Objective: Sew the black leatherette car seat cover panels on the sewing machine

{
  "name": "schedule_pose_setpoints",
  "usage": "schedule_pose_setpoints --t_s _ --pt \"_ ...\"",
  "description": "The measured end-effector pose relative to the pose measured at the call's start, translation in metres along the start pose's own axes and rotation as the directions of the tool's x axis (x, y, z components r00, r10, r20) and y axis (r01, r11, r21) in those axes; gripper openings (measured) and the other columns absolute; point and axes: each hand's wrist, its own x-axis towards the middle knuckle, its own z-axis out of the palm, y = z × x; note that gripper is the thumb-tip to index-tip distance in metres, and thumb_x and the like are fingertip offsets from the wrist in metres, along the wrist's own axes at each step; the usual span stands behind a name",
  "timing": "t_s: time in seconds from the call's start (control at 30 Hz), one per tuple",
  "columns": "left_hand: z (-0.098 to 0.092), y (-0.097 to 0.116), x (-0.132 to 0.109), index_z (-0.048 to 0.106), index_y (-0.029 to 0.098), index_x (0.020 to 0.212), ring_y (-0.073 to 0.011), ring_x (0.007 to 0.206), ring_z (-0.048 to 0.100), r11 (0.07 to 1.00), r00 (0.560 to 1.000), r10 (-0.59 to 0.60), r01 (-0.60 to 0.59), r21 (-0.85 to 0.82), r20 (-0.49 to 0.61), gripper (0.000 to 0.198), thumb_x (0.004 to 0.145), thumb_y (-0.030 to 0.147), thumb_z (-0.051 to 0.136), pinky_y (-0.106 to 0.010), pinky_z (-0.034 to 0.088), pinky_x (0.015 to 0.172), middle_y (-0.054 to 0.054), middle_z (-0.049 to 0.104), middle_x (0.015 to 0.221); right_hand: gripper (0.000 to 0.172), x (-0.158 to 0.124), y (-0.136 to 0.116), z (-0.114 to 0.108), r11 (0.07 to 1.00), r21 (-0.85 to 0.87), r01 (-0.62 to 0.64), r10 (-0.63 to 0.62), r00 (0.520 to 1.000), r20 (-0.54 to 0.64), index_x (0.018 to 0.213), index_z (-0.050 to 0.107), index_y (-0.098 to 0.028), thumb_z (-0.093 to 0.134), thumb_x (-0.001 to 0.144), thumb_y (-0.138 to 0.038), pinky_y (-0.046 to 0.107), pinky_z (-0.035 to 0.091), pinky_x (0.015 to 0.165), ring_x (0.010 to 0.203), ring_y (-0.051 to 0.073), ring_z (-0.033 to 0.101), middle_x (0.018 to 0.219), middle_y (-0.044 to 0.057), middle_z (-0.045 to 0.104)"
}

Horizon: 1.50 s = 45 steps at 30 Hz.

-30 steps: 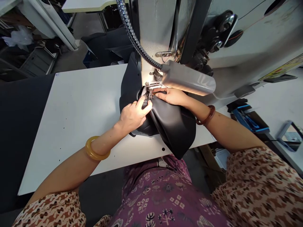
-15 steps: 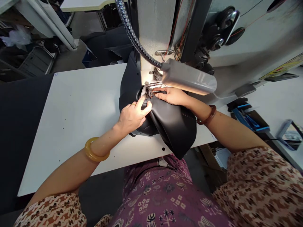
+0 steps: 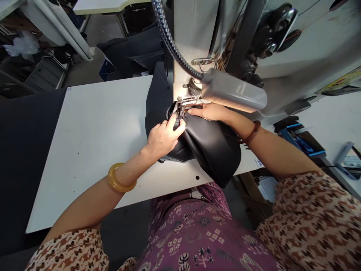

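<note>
A folded piece of black leather (image 3: 214,146) lies bunched under the presser foot (image 3: 182,109) of a sewing machine (image 3: 188,45). At the left of the foot, my left hand (image 3: 165,135) pinches the leather between thumb and fingers, its fingertips very close to the needle area. Just right of the foot, my right hand (image 3: 213,112) holds the leather with thumb and forefinger pointing toward the needle; its other fingers are hidden. The leather's front end hangs over the table edge.
A grey lamp (image 3: 235,92) on a braided flexible neck (image 3: 176,49) sits low over my right hand. The white table (image 3: 101,128) extends to the left. Blue-edged trays with tools (image 3: 301,141) stand at the right; dark material (image 3: 135,52) is piled behind.
The view has shifted, so machine, leather and hands all appear slightly further right. My right thumb and forefinger look closer together. Both hands stay at the presser foot.
</note>
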Motion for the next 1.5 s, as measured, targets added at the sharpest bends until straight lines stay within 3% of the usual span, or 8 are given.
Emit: schedule_pose_setpoints --t_s 0.6,0.8,1.03,1.17,1.27,1.33,1.4,1.5 --pt "0.002 0.001 -0.002 0.048 0.019 0.134 -0.0253 0.092 0.063 1.000 0.999 -0.015 0.015 -0.009 -0.033 0.052 0.082 0.017 0.045 -0.035 0.052 0.069 -0.016 0.045 0.143 0.040 -0.013 -0.020 0.004 0.978 -0.174 -0.114 0.101 0.991 -0.085 0.125 0.060 -0.022 0.052 0.089 -0.037 0.041 0.037 0.110 0.119 0.024 0.056 0.127 0.004 0.061" --pt "0.008 0.006 -0.007 0.049 0.018 0.135 -0.0235 0.088 0.062 0.999 0.992 -0.047 0.049 0.013 -0.118 0.053 0.083 0.017 0.042 -0.034 0.053 0.067 -0.012 0.039 0.149 0.044 -0.023 -0.020 0.016 0.938 -0.345 -0.041 -0.047 0.969 -0.242 0.130 0.055 -0.022 0.045 0.091 -0.039 0.038 0.041 0.106 0.119 0.024 0.055 0.128 0.006 0.060" --pt "-0.003 0.019 -0.019 0.060 0.013 0.125 -0.0208 0.095 0.065 0.994 0.966 -0.098 0.083 -0.071 -0.239 0.046 0.086 0.014 0.036 -0.031 0.053 0.079 -0.008 0.058 0.132 0.050 -0.068 -0.045 0.061 0.826 -0.552 -0.118 -0.090 0.938 -0.336 0.135 0.047 -0.005 0.034 0.089 -0.020 0.046 0.044 0.100 0.114 0.031 0.053 0.125 0.020 0.057" --pt "-0.018 0.036 0.004 0.059 0.008 0.124 -0.0206 0.116 0.059 0.981 0.955 -0.094 0.039 -0.192 -0.281 0.044 0.089 0.017 0.035 -0.031 0.048 0.098 -0.010 0.062 0.127 0.050 -0.105 -0.055 0.088 0.829 -0.559 -0.005 -0.212 0.922 -0.323 0.133 0.049 -0.010 0.033 0.086 -0.015 0.045 0.035 0.111 0.138 0.027 0.033 0.143 0.013 0.044" --pt "-0.026 0.049 0.030 0.063 0.009 0.119 -0.0221 0.115 0.059 0.960 0.961 -0.161 0.100 -0.261 -0.227 0.041 0.090 0.022 0.035 -0.031 0.048 0.097 -0.011 0.060 0.129 0.045 -0.137 -0.047 0.081 0.824 -0.564 0.055 -0.302 0.884 -0.356 0.127 0.054 -0.012 0.033 0.088 -0.018 0.040 0.036 0.112 0.136 0.022 0.038 0.134 0.011 0.054" --pt "-0.030 0.056 0.045 0.064 0.011 0.115 -0.0239 0.110 0.062 0.946 0.961 -0.217 0.165 -0.278 -0.169 0.039 0.091 0.027 0.037 -0.033 0.051 0.091 -0.012 0.061 0.127 0.042 -0.164 -0.027 0.063 0.828 -0.556 -0.071 -0.211 0.880 -0.426 0.124 0.056 -0.014 0.033 0.090 -0.020 0.039 0.037 0.112 0.129 0.021 0.044 0.129 0.011 0.057" --pt "-0.034 0.063 0.058 0.060 0.011 0.117 -0.0254 0.108 0.063 0.937 0.964 -0.247 0.211 -0.279 -0.102 0.040 0.091 0.032 0.040 -0.035 0.052 0.088 -0.013 0.060 0.127 0.041 -0.193 0.002 0.040 0.782 -0.529 -0.329 0.045 0.877 -0.479 0.124 0.055 -0.015 0.032 0.090 -0.020 0.040 0.037 0.110 0.125 0.021 0.047 0.128 0.011 0.057" --pt "-0.040 0.073 0.074 0.057 0.011 0.117 -0.0277 0.105 0.063 0.907 0.951 -0.308 0.299 -0.297 0.020 0.041 0.091 0.039 0.042 -0.036 0.051 0.087 -0.014 0.060 0.123 0.046 -0.234 0.055 0.011 0.595 -0.499 -0.630 0.392 0.769 -0.504 0.126 0.052 -0.009 0.039 0.083 -0.012 0.044 0.036 0.109 0.127 0.027 0.043 0.134 0.017 0.050"
